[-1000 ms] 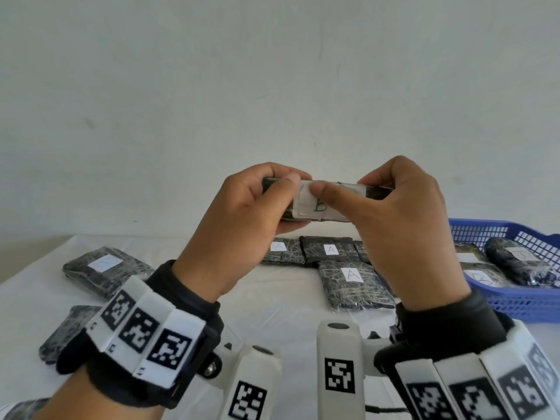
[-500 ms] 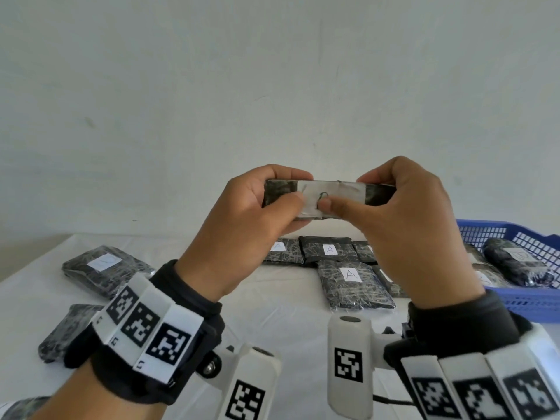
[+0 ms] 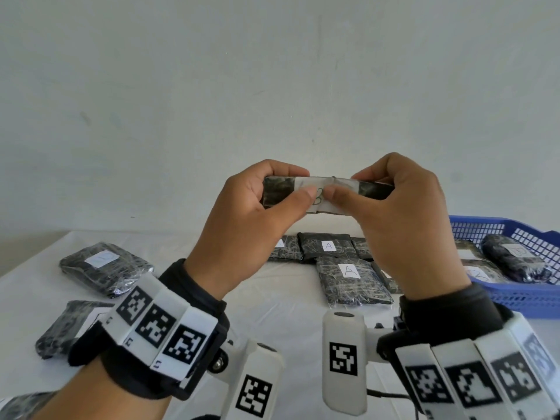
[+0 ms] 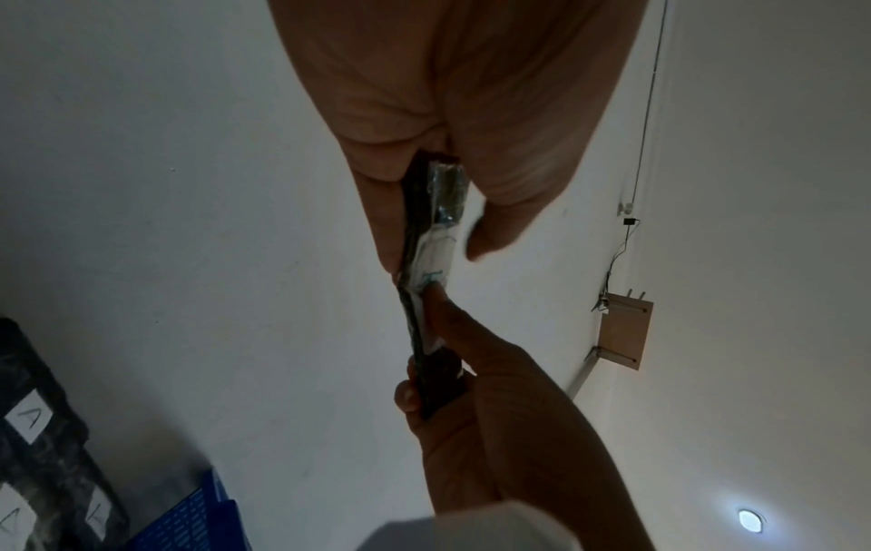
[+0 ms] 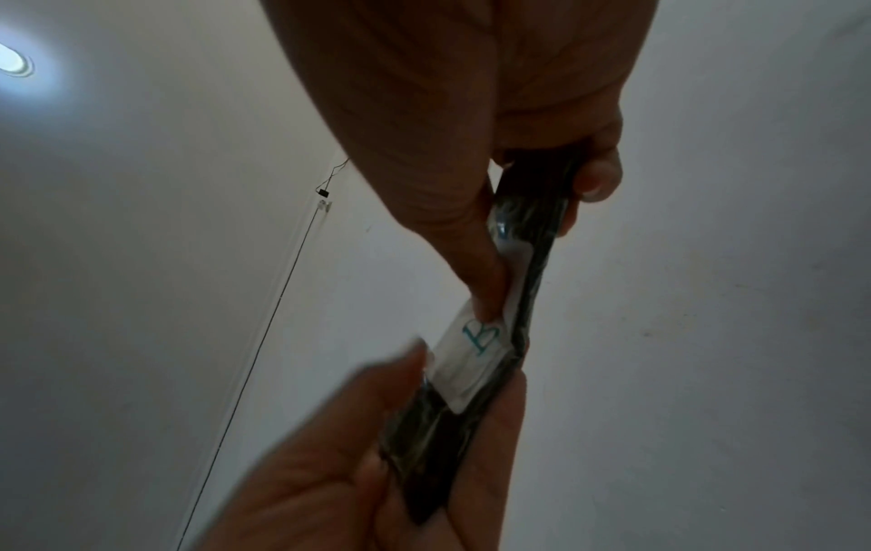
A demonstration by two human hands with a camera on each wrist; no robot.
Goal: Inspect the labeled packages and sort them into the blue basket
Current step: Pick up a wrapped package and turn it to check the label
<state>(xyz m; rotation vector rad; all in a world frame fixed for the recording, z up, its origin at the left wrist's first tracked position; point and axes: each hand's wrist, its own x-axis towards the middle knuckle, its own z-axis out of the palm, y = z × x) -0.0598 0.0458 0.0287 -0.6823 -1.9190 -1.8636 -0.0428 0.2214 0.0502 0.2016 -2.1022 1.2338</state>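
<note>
Holding flat dark plastic-wrapped package (image 3: 325, 194) raised at frame centre, white paper label "B" (image 5: 476, 345) turned toward head for reading; ends pinched by left hand (image 3: 251, 213) and right hand (image 3: 403, 219). Blue plastic mesh basket (image 3: 515, 298) at right edge, judged destination.

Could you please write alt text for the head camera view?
Both hands, left and right, hold up a dark package with a white label. Behind, more packages lie on a white table; a blue basket sits right.
</note>
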